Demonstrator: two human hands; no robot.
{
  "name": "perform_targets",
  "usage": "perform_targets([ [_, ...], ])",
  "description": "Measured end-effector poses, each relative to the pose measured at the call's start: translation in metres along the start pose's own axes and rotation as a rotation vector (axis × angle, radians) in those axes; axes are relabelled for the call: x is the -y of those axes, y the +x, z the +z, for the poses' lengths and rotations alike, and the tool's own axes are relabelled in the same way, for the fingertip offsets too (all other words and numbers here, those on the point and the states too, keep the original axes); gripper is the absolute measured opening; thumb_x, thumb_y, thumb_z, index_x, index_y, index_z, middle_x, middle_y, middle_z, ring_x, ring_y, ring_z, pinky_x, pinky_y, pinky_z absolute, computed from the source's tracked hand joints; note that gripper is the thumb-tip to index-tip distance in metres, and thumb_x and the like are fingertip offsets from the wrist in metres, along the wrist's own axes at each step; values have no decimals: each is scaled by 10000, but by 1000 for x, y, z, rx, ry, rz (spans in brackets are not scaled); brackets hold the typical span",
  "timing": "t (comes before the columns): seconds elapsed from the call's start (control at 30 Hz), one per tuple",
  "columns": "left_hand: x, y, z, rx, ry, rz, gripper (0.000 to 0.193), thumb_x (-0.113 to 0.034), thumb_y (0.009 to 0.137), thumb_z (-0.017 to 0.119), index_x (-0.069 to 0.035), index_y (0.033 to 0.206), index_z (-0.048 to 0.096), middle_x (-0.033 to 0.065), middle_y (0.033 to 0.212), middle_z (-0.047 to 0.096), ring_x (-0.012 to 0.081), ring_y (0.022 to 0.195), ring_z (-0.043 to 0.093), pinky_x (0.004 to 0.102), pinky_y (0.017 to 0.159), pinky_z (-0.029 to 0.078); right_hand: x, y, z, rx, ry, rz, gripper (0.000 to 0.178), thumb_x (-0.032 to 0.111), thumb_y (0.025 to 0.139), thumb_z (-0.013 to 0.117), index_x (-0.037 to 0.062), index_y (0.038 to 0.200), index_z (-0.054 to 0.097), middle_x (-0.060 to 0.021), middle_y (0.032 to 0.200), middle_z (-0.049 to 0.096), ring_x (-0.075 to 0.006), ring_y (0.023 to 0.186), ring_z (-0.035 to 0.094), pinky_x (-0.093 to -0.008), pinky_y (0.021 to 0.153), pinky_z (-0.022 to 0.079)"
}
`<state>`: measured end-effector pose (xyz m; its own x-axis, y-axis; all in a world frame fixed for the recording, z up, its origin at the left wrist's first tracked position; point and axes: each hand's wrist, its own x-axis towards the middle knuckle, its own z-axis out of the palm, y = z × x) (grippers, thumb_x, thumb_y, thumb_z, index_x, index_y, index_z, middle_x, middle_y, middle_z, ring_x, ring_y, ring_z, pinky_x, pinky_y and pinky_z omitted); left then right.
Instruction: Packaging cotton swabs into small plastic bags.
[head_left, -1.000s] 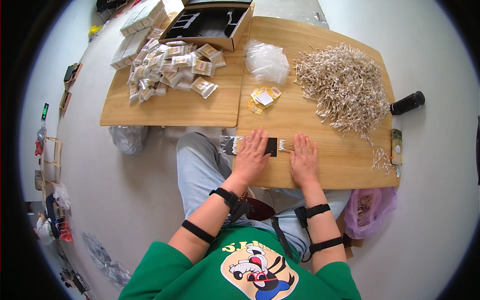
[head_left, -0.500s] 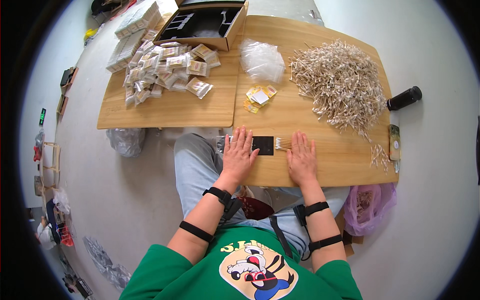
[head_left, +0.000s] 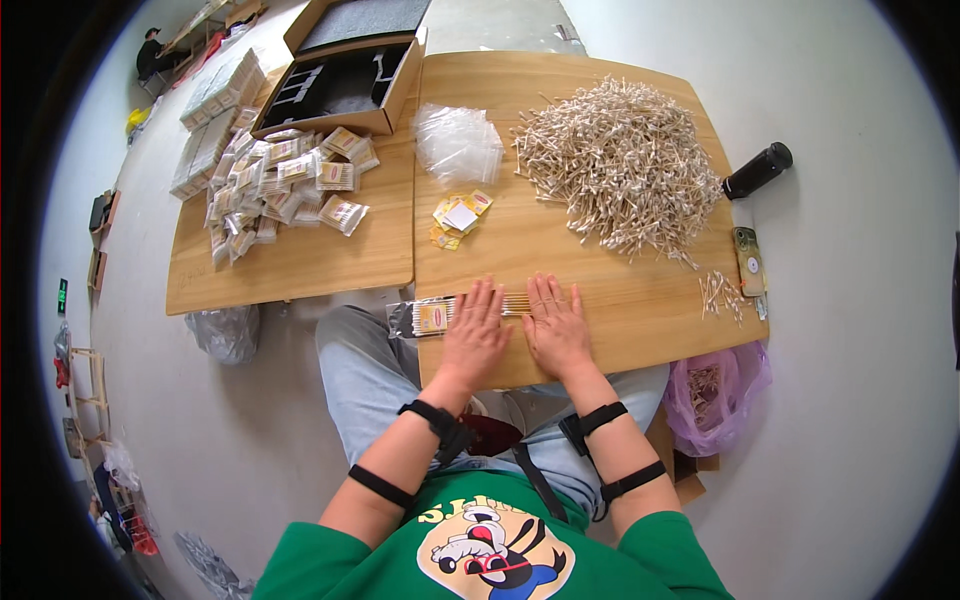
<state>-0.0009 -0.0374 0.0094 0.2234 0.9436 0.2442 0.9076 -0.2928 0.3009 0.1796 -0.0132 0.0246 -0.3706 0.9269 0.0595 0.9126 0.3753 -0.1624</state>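
Observation:
At the near edge of the table, my left hand (head_left: 476, 335) lies flat, fingers stretched out, over the right end of a clear bag. In that bag, a yellow-and-white card (head_left: 431, 318) lies with cotton swabs beside it. Some black flat material (head_left: 402, 320) shows at the bag's left end. My right hand (head_left: 557, 325) is also flat with fingers extended, close beside the left one. A row of cotton swabs (head_left: 515, 304) bridges the small gap between the hands, partly covered by both. How far the swabs reach into the bag is hidden.
A large heap of cotton swabs (head_left: 630, 165) lies at the back right, near a phone (head_left: 748, 262) and a black bottle (head_left: 757, 170). Empty clear bags (head_left: 458, 145) and yellow cards (head_left: 460, 217) lie mid-table. Filled packets (head_left: 290, 180) and an open carton (head_left: 400, 90) stand left.
My right hand has slid left with the swabs toward my left hand. The black strip between the hands is no longer visible, and the bag's card now shows left of my left hand.

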Motion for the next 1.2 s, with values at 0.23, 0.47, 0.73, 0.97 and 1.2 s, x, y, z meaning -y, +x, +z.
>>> perform_targets([
  [0.23,-32,12,22,67,-98,-36,633,-412,978,505,-38,1477,399,180,1562,338,323,1469,278,481,1203,176,-24,-11,2,23,92,-101,609,270,968,486,67,1521,331,-111,1573,345,-280,1473,278,-524,1200,175],
  [0.47,-36,19,11,85,-88,40,604,-411,990,490,-39,1461,423,140,1556,364,264,1471,287,457,1205,191,-127,18,2,-311,-54,452,536,307,1002,471,199,1516,366,-178,1482,433,-370,1359,410,-545,1134,280],
  [0.73,-36,18,11,76,-130,24,547,-346,982,515,-30,1424,454,135,1527,401,265,1453,318,455,1200,211,-78,35,23,-288,81,318,598,300,975,511,76,1507,356,-173,1467,463,-337,1363,430,-543,1152,247],
  [0.97,-37,19,9,55,-143,30,526,-327,973,537,-29,1402,477,134,1514,417,263,1445,331,458,1198,212,-30,24,11,-281,277,-17,532,220,935,576,94,1437,457,-163,1363,564,-330,1287,509,-500,1137,304],
  [1.2,-36,18,8,77,-113,12,504,-368,994,496,-48,1384,512,126,1510,427,246,1450,325,449,1200,206,-57,36,-5,-375,445,270,381,85,828,674,79,1200,598,-145,1099,616,-333,1057,573,-427,962,443],
])
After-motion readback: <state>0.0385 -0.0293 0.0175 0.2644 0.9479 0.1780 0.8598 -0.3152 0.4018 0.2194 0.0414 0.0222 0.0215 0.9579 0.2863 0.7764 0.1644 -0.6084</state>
